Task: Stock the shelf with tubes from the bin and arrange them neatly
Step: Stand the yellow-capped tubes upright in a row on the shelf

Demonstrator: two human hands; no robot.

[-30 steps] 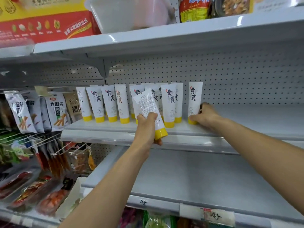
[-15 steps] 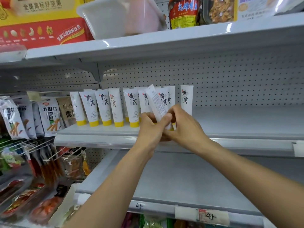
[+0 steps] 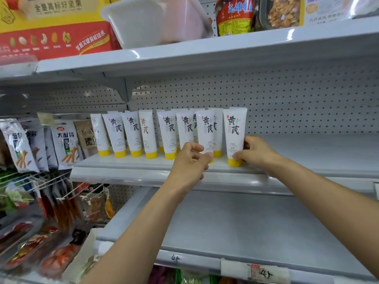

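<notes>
Standing cap-down on the middle shelf (image 3: 307, 152), the rightmost tube (image 3: 234, 130) ends the row of tubes (image 3: 147, 134). The right hand (image 3: 258, 154) grips it near the cap, while the left hand (image 3: 189, 160) pinches the neighbour (image 3: 206, 130) between curled fingers (image 3: 195, 146).

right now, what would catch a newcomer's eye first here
The row of white tubes with yellow caps, standing on the middle shelf, draws the eye first. Two bare hands work at its right end: the right hand holds the rightmost tube, the left hand pinches the neighbouring tube low down. The red and yellow box sits top left.
</notes>
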